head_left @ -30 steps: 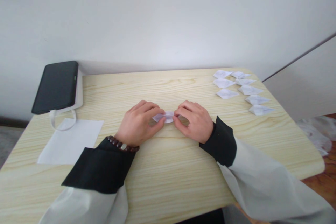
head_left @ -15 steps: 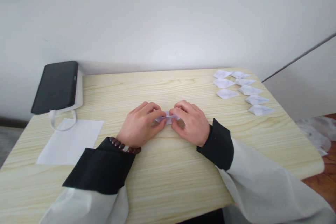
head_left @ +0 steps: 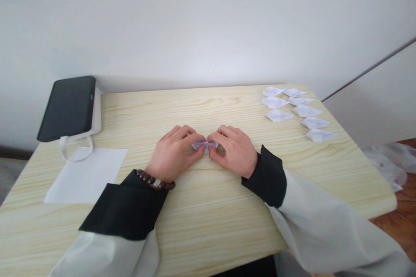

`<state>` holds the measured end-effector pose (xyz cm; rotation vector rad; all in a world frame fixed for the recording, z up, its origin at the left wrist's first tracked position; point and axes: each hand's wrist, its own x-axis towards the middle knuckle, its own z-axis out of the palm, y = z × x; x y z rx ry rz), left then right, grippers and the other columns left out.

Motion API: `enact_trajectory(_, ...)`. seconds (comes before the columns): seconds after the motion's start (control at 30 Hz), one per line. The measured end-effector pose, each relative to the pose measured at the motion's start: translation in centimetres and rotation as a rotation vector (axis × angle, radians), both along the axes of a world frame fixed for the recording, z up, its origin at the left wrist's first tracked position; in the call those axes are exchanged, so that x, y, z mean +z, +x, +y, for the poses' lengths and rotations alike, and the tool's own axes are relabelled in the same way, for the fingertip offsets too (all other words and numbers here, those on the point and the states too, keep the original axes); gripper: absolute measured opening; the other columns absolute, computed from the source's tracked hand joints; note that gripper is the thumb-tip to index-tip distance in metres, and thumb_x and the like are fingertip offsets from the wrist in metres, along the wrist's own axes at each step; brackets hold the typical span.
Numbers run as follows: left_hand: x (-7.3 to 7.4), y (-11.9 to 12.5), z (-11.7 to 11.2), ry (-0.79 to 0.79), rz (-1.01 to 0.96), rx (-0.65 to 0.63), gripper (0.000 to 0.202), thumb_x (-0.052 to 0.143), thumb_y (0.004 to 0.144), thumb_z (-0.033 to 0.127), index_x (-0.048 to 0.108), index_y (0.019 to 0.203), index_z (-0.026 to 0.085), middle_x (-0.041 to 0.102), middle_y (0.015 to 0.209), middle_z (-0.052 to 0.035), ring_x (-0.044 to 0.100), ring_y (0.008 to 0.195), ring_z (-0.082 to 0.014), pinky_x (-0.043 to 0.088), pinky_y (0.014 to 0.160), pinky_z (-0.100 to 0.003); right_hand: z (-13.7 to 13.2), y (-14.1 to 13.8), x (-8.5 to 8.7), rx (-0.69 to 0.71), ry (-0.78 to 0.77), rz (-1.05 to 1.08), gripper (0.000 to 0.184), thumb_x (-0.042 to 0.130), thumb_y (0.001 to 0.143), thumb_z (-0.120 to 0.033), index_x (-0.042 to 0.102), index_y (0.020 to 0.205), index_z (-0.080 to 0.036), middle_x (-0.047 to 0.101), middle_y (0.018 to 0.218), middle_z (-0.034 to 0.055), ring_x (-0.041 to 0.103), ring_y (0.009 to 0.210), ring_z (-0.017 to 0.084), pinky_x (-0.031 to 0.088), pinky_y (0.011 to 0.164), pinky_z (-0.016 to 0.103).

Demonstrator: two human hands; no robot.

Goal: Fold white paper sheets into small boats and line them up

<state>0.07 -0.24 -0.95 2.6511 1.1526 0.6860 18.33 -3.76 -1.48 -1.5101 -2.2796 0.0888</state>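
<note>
A small piece of folded white paper (head_left: 206, 144) lies at the middle of the table, between my two hands. My left hand (head_left: 175, 149) pinches its left side with thumb and index finger. From the other side, my right hand (head_left: 234, 149) grips the right part the same way. The fingertips of both hands nearly meet over the paper's centre and cover much of it. Several folded white paper shapes with pointed ends (head_left: 278, 115) sit in two columns at the table's back right.
On the left, a black-screened device (head_left: 68, 106) rests on a white box with a white strap-like loop (head_left: 76, 158) hanging in front. Below it lie flat white paper sheets (head_left: 87, 177). A white wall (head_left: 208, 26) rises behind the wooden table (head_left: 208, 220). Clear plastic bags (head_left: 386, 162) are beyond the right edge.
My right hand has moved slightly left, closer to my left hand. The fingers of both hands have shifted a little on the folded paper. The camera view has turned slightly.
</note>
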Motion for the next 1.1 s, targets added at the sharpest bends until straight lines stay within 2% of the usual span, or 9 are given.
enact_trajectory(0.13,0.0,0.0,0.0,-0.040,-0.012,-0.003,0.022,0.059,0.080,0.033,0.068,0.097,0.023,0.062,0.089,-0.0035,0.057,0.082,-0.0183,0.048,0.077,-0.032,0.1,0.2,-0.1,0.015,-0.009,0.036,0.018,0.052,0.083,-0.030,0.063,0.093,-0.021,0.060,0.087,0.0031,0.053,0.082,0.019,0.035,0.074,0.031)
enact_trajectory(0.37,0.1,0.0,0.0,-0.056,0.004,-0.012,0.023,0.059,0.081,0.035,0.069,0.098,0.024,0.061,0.084,-0.0029,0.056,0.078,-0.0175,0.046,0.072,-0.030,0.0,0.1,-0.1,0.010,-0.008,0.054,0.018,0.053,0.081,-0.029,0.063,0.093,-0.021,0.061,0.088,0.0034,0.054,0.083,0.019,0.037,0.075,0.031)
enact_trajectory(0.6,0.2,0.2,0.0,-0.064,0.017,0.000,0.020,0.058,0.080,0.033,0.068,0.094,0.023,0.063,0.085,-0.0040,0.056,0.080,-0.0189,0.046,0.074,-0.033,0.0,0.1,-0.3,0.013,0.009,0.067,0.017,0.055,0.080,-0.029,0.063,0.092,-0.021,0.061,0.086,0.0038,0.054,0.081,0.019,0.038,0.075,0.032)
enact_trajectory(0.77,0.4,-1.1,0.7,-0.235,-0.108,-0.106,0.027,0.061,0.080,0.036,0.065,0.103,0.021,0.065,0.088,-0.0030,0.059,0.081,-0.0162,0.047,0.073,-0.028,0.3,0.7,-0.2,0.047,-0.004,0.150,0.014,0.053,0.082,-0.026,0.064,0.088,-0.018,0.059,0.080,0.0037,0.055,0.077,0.017,0.042,0.074,0.030)
enact_trajectory(0.87,0.6,-1.9,1.0,-0.303,-0.186,-0.036,0.020,0.060,0.081,0.036,0.066,0.094,0.022,0.068,0.081,-0.0002,0.060,0.069,-0.0128,0.047,0.063,-0.023,0.6,1.6,-0.2,0.114,-0.038,0.237,0.015,0.054,0.084,-0.026,0.063,0.092,-0.016,0.059,0.080,0.0037,0.055,0.072,0.014,0.045,0.070,0.027)
enact_trajectory(0.97,0.8,-2.1,1.1,-0.280,-0.221,0.005,0.017,0.059,0.082,0.036,0.067,0.086,0.023,0.069,0.079,0.0010,0.059,0.063,-0.0113,0.046,0.059,-0.022,1.0,2.8,-0.3,0.201,-0.087,0.355,0.027,0.060,0.084,-0.033,0.061,0.104,-0.016,0.063,0.082,0.0030,0.057,0.068,0.012,0.048,0.065,0.024)
enact_trajectory(1.1,0.9,-2.1,1.2,-0.251,-0.256,-0.004,0.016,0.061,0.080,0.036,0.069,0.085,0.023,0.069,0.082,-0.0003,0.061,0.067,-0.0130,0.048,0.060,-0.023,1.3,4.1,-0.3,0.211,-0.044,0.404,0.014,0.060,0.085,-0.031,0.065,0.090,-0.019,0.069,0.080,0.0020,0.063,0.068,0.012,0.050,0.064,0.023)
